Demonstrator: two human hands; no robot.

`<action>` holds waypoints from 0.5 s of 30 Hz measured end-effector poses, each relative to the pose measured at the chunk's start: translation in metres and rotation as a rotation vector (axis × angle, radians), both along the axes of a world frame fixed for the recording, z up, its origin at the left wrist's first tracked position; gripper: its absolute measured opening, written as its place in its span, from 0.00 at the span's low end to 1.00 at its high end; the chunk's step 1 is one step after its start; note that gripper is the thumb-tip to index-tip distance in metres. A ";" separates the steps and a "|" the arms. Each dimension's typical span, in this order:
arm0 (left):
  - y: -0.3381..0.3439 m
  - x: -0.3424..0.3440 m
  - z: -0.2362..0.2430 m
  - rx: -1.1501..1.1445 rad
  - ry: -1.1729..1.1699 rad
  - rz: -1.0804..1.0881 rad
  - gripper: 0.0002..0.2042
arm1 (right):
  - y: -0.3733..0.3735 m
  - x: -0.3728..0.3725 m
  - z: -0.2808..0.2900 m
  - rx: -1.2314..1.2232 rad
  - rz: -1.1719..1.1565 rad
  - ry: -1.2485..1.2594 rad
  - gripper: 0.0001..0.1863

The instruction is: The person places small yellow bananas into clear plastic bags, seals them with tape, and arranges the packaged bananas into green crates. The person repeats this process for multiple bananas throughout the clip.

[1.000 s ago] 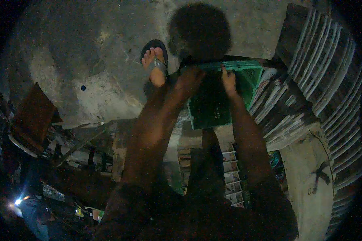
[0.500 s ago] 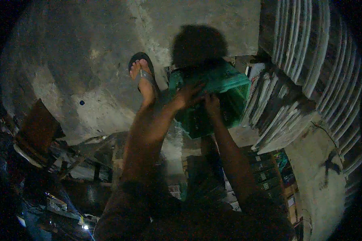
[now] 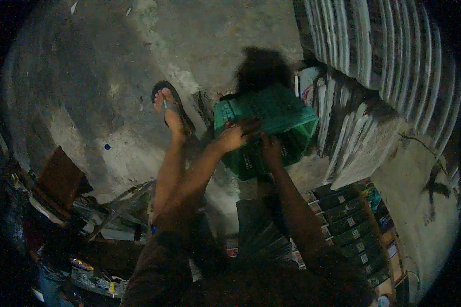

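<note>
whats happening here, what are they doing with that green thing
A person has both hands on a green plastic crate held over a concrete floor. The left hand grips its near top edge, the right hand its near side. Their sandalled foot is beside it, and stacked books lie to the right.

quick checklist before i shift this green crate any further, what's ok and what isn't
1. Left hand on the green slotted plastic crate: ok, on its near top edge.
2. Right hand on the crate: ok, on its near side.
3. Firmness of grip: cannot tell, too dim.
4. Crate level: not ok, tilted.
5. Sandalled foot apart from the crate: ok.
6. Room on the right: not ok, stacked white sheets are close.
</note>
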State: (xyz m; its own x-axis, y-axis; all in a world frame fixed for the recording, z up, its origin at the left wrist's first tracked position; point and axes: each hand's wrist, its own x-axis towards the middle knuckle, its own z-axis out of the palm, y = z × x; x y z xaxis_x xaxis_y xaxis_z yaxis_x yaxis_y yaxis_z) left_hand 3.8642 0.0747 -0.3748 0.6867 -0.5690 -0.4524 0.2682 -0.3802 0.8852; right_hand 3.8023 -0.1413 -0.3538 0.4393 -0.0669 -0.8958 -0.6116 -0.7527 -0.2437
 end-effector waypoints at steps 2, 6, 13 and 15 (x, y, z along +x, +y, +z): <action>-0.003 0.003 0.005 -0.010 0.037 -0.034 0.25 | 0.001 -0.001 0.007 -0.073 -0.108 -0.208 0.29; -0.009 0.001 0.018 0.139 0.106 -0.094 0.21 | -0.003 -0.008 0.017 0.084 -0.390 -0.249 0.29; -0.017 -0.015 0.025 0.108 -0.003 -0.019 0.25 | -0.013 -0.027 0.025 0.035 0.059 -0.264 0.27; -0.018 -0.018 0.026 0.133 0.046 -0.028 0.26 | -0.011 -0.028 0.031 0.057 -0.375 0.035 0.34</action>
